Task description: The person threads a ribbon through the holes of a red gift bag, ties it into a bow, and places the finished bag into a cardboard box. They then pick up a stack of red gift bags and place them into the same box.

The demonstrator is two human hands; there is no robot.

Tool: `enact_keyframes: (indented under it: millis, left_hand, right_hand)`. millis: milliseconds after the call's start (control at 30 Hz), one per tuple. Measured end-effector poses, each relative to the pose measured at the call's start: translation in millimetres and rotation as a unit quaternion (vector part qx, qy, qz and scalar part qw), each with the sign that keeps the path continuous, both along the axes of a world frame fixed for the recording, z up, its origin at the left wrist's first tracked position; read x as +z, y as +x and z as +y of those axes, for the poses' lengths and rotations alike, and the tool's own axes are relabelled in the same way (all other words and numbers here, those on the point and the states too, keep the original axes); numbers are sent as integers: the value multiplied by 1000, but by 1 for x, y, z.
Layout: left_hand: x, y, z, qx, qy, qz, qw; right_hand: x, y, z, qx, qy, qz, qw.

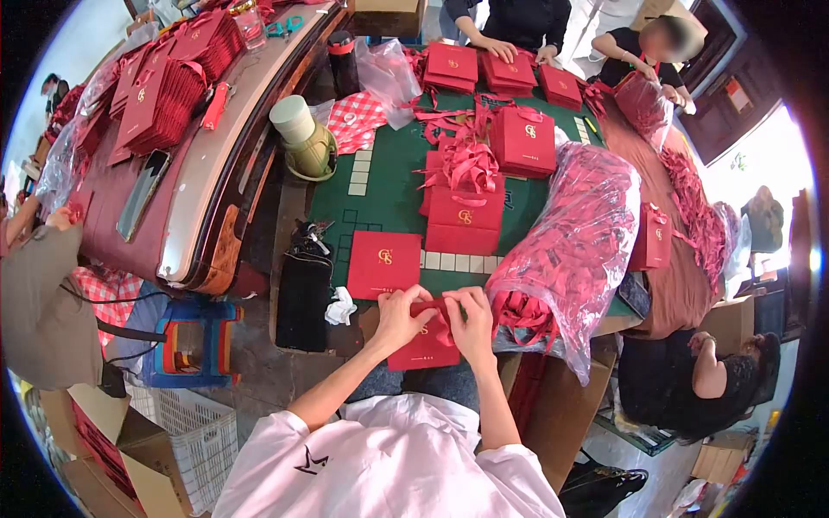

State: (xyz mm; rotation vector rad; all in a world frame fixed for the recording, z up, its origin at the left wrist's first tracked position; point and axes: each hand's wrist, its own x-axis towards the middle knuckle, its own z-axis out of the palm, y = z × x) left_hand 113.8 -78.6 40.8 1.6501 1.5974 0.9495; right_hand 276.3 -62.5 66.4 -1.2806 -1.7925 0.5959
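Two hands work close together in the head view, just left of the bulging plastic bag [574, 229]: the left hand [399, 319] and the right hand [471, 321], fingers pinched narrow at the top of a red bag [423, 356]. Some red ribbon [445, 333] seems caught between them, though from where I stand the fingers hide how it runs. The red bag sits over the lap [418, 382], off the worktop [393, 190], so a slack pinch could let it slip down; tugging too hard might crease its top. Loose ribbons [522, 312] poke from the plastic bag's mouth beside the right hand, where a wrist could snag them. Farther left of the plastic bag, a ribbon heap [471, 164] on a bag stack [465, 229] could slide if knocked.
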Motion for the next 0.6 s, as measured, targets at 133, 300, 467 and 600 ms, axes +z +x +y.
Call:
enact_keyframes:
  millis: [133,300,467,600]
  left_hand:
    - [2,10,-6,-10,68,63,996]
    - [5,11,-13,-48,146,106,982]
    - [3,12,-13,-72,224,146,961]
    - [8,12,-10,-84,224,132,962]
  right_hand:
    - [0,11,8,54,-60,-45,996]
    - [-3,30,21,119,-145,-68,980]
    - [-10,41,35,207,-232,-20,950]
    - [-21,37,34,175,-328,60,927]
